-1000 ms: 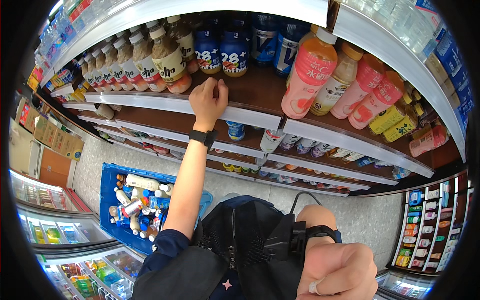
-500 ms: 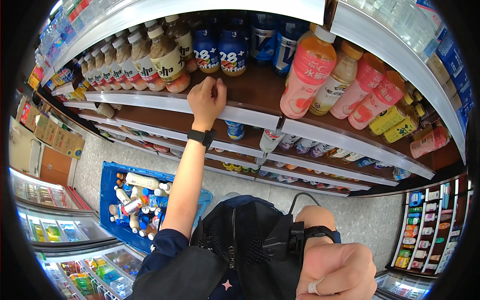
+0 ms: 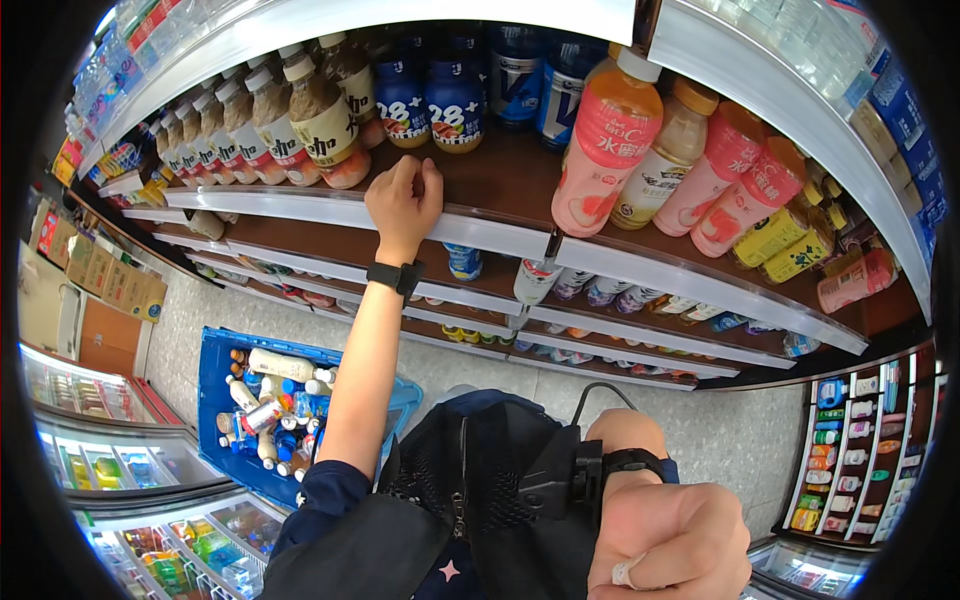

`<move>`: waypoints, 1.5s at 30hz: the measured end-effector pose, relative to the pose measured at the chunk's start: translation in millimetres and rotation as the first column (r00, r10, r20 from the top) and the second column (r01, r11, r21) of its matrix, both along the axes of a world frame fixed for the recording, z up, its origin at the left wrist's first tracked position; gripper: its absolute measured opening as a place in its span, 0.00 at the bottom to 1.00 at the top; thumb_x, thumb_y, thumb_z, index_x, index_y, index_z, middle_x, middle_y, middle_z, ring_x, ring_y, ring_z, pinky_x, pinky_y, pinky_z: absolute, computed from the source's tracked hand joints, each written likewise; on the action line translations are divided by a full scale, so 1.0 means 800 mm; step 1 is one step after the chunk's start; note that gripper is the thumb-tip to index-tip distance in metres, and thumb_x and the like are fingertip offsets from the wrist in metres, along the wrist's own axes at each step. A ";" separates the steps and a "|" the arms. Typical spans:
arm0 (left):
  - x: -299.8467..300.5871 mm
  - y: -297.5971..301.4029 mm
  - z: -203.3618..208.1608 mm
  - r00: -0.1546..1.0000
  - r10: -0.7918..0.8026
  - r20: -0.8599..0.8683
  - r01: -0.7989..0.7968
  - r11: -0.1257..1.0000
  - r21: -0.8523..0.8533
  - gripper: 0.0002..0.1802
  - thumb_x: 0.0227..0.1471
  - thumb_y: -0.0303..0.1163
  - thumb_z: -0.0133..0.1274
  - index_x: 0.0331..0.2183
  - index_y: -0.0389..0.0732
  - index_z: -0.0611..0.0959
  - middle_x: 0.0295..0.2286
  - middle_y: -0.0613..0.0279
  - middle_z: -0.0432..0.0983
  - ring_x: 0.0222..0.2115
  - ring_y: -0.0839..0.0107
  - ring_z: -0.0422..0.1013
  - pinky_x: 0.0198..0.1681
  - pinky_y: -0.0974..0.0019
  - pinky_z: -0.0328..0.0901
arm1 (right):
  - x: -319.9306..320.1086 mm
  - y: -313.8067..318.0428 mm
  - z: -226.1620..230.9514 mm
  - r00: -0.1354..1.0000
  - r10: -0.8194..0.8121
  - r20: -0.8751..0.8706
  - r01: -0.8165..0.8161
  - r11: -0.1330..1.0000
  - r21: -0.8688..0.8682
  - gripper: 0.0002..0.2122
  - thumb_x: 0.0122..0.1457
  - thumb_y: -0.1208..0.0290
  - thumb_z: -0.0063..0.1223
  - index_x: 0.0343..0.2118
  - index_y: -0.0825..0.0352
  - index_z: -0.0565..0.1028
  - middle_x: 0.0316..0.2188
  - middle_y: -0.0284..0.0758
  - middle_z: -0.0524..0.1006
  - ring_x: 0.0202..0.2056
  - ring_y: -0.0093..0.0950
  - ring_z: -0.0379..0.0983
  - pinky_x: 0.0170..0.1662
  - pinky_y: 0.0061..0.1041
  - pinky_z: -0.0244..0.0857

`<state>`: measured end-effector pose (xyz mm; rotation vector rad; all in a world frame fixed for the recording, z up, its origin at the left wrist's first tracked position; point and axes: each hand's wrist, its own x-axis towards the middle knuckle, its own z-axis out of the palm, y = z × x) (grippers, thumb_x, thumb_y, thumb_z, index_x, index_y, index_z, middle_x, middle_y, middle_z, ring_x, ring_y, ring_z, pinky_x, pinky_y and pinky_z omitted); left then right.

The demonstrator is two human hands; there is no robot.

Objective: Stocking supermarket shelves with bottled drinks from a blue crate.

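My left hand is closed in a loose fist at the front edge of the drinks shelf. Nothing shows in its fingers. Behind it stand blue-labelled coffee bottles, and to its left a row of brown drink bottles with pale labels. Further right, a pink-labelled peach drink bottle stands upright beside a pale yellow bottle. Close to my body, my right hand is curled into a fist, with a white band round one finger; nothing visible sticks out of it.
A blue crate full of mixed bottles stands on the floor at my left. Lower shelves with more drinks run beneath the front one. Glass-fronted coolers line the lower left, and a stocked rack stands at the right.
The view has shifted slightly, so the shelf and bottles sit a little further left. My left hand stays closed at the shelf edge, and the right fist keeps its place.
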<state>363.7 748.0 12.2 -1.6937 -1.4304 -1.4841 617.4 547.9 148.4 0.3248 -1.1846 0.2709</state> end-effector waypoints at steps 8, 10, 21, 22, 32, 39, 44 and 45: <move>0.002 0.005 0.000 1.000 -0.011 0.018 0.010 0.999 0.034 0.15 0.46 0.26 0.54 0.15 0.43 0.66 0.09 0.64 0.61 0.11 0.65 0.61 0.16 0.63 0.54 | -0.022 0.010 0.033 0.988 -0.081 0.133 0.080 0.997 0.008 0.01 0.54 0.71 0.56 0.27 0.56 0.77 0.11 0.21 0.67 0.12 0.13 0.60 0.19 0.15 0.50; 0.001 0.004 0.000 1.000 -0.008 -0.001 0.008 1.000 0.007 0.14 0.50 0.28 0.54 0.17 0.40 0.69 0.11 0.61 0.64 0.12 0.63 0.63 0.16 0.64 0.55 | -0.021 0.012 0.033 0.989 -0.063 0.135 0.062 0.998 0.017 0.01 0.54 0.71 0.56 0.27 0.56 0.77 0.11 0.21 0.67 0.12 0.13 0.60 0.19 0.15 0.50; 0.003 0.003 0.002 1.000 0.004 -0.004 -0.004 1.000 0.020 0.14 0.48 0.27 0.54 0.16 0.41 0.68 0.11 0.62 0.64 0.12 0.63 0.63 0.16 0.63 0.55 | -0.003 0.001 0.005 0.999 -0.016 -0.034 0.017 0.999 0.027 0.13 0.34 0.85 0.52 0.06 0.61 0.63 0.06 0.20 0.68 0.11 0.14 0.63 0.20 0.11 0.55; 0.002 0.002 0.000 1.000 0.010 -0.006 -0.010 1.000 0.000 0.14 0.50 0.28 0.54 0.17 0.40 0.69 0.12 0.61 0.66 0.13 0.62 0.64 0.17 0.63 0.56 | -0.013 0.005 0.023 0.998 -0.038 0.049 0.037 0.999 0.006 0.07 0.44 0.78 0.54 0.17 0.58 0.70 0.09 0.21 0.68 0.11 0.14 0.61 0.20 0.13 0.53; -0.005 -0.004 0.001 1.000 0.028 -0.002 -0.028 0.999 0.020 0.15 0.47 0.27 0.54 0.15 0.42 0.67 0.10 0.63 0.62 0.11 0.63 0.61 0.16 0.63 0.54 | -0.024 0.042 0.011 0.888 0.245 0.390 -0.019 0.866 -0.500 0.07 0.32 0.84 0.60 0.17 0.68 0.75 0.13 0.30 0.70 0.14 0.22 0.66 0.20 0.19 0.60; 0.004 -0.002 0.006 1.000 0.013 0.015 -0.014 1.000 0.017 0.15 0.47 0.27 0.54 0.15 0.43 0.67 0.10 0.64 0.61 0.11 0.64 0.62 0.16 0.63 0.54 | -0.018 0.070 -0.004 0.726 0.676 0.130 -0.269 0.452 -0.851 0.02 0.50 0.81 0.54 0.28 0.72 0.77 0.26 0.34 0.78 0.24 0.15 0.71 0.32 0.15 0.64; 0.004 -0.007 0.008 1.000 -0.008 0.023 0.008 1.000 -0.010 0.14 0.50 0.28 0.53 0.17 0.40 0.68 0.11 0.60 0.64 0.12 0.61 0.63 0.16 0.61 0.54 | -0.022 0.065 -0.006 0.771 0.616 0.161 -0.227 0.503 -0.834 0.03 0.52 0.81 0.54 0.29 0.72 0.77 0.27 0.35 0.79 0.24 0.16 0.71 0.31 0.15 0.65; 0.004 -0.007 0.008 1.000 -0.003 0.022 0.003 1.000 -0.011 0.14 0.50 0.28 0.53 0.17 0.40 0.68 0.11 0.60 0.64 0.12 0.61 0.63 0.16 0.61 0.54 | -0.021 0.065 -0.008 0.779 0.602 0.178 -0.217 0.524 -0.824 0.03 0.52 0.80 0.54 0.30 0.72 0.77 0.28 0.36 0.79 0.24 0.16 0.71 0.31 0.15 0.65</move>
